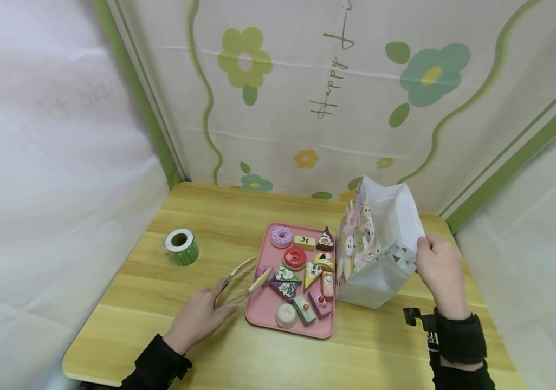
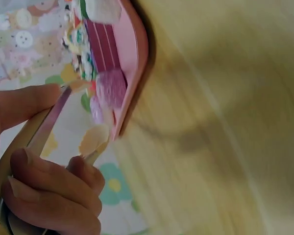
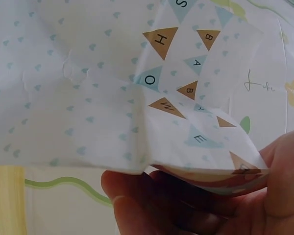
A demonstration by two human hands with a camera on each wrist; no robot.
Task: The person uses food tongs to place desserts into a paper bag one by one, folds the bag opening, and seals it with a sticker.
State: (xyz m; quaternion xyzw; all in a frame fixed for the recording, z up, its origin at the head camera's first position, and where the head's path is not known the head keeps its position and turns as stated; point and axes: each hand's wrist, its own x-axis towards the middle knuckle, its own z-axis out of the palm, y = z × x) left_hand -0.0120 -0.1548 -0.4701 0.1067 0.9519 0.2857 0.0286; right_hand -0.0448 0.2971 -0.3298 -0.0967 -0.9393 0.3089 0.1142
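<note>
My left hand holds a pair of tongs with pale tips, spread apart at the left side of a pink tray. Between and close by the tips is a small purple cake, seen in the left wrist view at the tray's edge. Small toy-like cakes crowd the tray, among them a red donut, a purple donut and a white round cake. Over on the right, my right hand grips the rim of a patterned paper bag, which stands tilted with its mouth open.
A roll of green labels stands on the wooden table, left of the tray. The bag is right against the tray's right side. A flower-printed curtain hangs behind the table, with white sheets at both sides.
</note>
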